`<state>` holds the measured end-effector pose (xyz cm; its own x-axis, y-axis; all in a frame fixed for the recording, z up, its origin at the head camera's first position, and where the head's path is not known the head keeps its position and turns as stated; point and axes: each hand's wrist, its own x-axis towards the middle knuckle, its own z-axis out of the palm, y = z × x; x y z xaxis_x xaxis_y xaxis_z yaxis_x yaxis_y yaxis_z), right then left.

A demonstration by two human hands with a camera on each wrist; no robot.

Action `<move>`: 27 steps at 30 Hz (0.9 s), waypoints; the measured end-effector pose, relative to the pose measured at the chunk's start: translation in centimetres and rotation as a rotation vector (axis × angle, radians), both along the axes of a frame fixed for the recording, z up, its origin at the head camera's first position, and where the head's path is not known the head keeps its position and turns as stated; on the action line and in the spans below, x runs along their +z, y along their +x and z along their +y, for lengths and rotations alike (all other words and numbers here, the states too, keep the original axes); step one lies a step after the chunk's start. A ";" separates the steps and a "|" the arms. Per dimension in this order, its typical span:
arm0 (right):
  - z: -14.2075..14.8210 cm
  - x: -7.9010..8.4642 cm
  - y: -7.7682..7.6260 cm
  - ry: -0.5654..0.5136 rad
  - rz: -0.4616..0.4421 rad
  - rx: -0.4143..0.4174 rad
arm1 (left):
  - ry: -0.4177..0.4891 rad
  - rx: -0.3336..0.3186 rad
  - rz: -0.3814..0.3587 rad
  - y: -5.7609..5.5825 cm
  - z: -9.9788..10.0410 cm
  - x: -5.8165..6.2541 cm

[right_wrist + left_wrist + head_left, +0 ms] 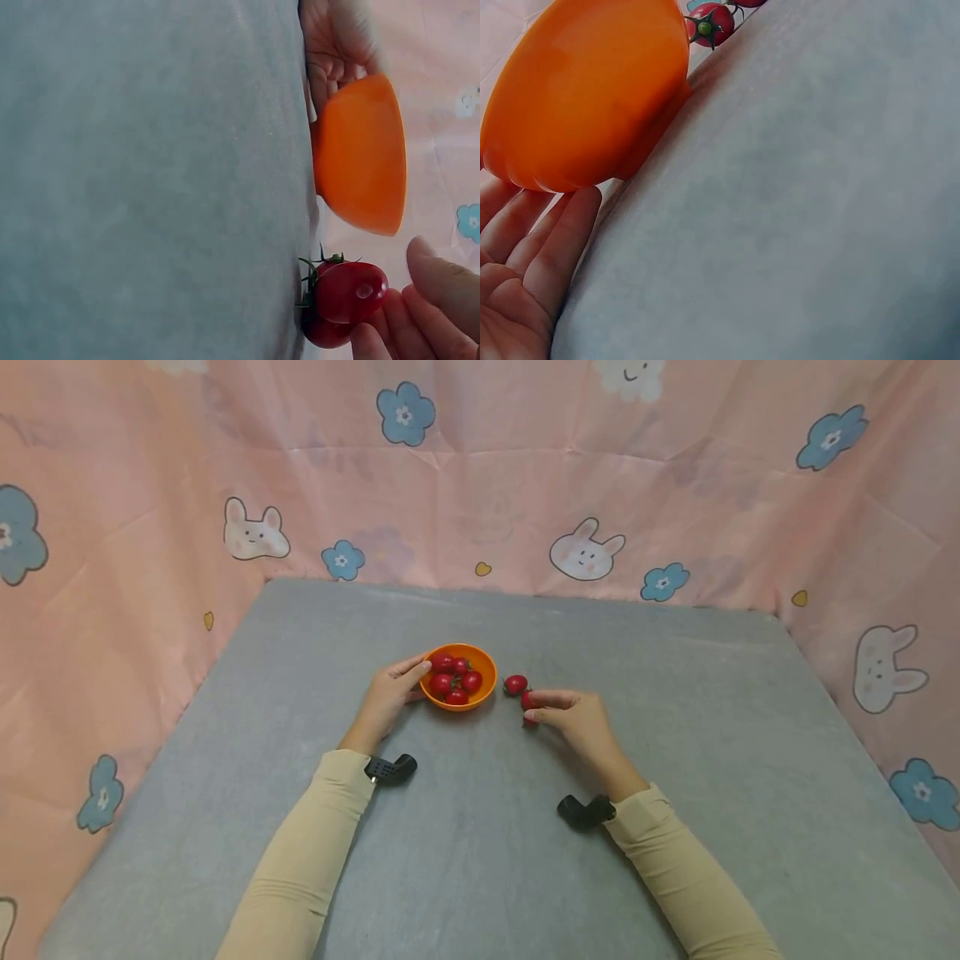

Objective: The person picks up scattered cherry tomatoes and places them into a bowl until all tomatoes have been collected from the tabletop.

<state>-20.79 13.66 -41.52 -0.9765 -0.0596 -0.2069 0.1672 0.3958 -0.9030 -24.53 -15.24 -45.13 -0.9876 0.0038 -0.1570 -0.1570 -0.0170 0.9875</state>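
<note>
An orange bowl (pixel 487 689) with several red cherry tomatoes (pixel 442 683) inside stands on the table. My left hand (pixel 382 702) holds its left side, thumb at the rim and fingers against the outer wall; the left wrist view shows those fingers (pixel 562 240) under the bowl's curved side. Right of the bowl lies a cherry tomato (pixel 515 685) with a green stem, and two others sit close to it, partly covered by my right hand (pixel 581 722). In the right wrist view, its thumb stands apart from the nearest tomato (pixel 351 294), while a fingertip touches that cluster.
A grey table (pixel 480 860) spreads under both arms. Pink curtain cloth (pixel 495 485) with rabbits and blue flowers hangs along the back and sides. Each wrist wears a black camera, one on the left (pixel 390 769) and one on the right (pixel 585 812).
</note>
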 end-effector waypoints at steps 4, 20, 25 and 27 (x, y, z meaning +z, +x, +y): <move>0.0 -0.1 0.0 0.027 0.011 0.014 | -0.002 0.001 -0.001 0.0 0.0 0.0; 0.3 -0.8 -0.1 0.065 0.007 0.032 | -0.018 -0.006 0.002 0.1 0.0 0.1; 0.3 -0.9 0.0 0.032 0.021 -0.001 | -0.021 -0.006 0.008 0.1 -0.1 0.1; 0.3 -0.9 0.0 0.017 0.033 -0.009 | -0.018 -0.005 0.007 0.1 -0.1 0.1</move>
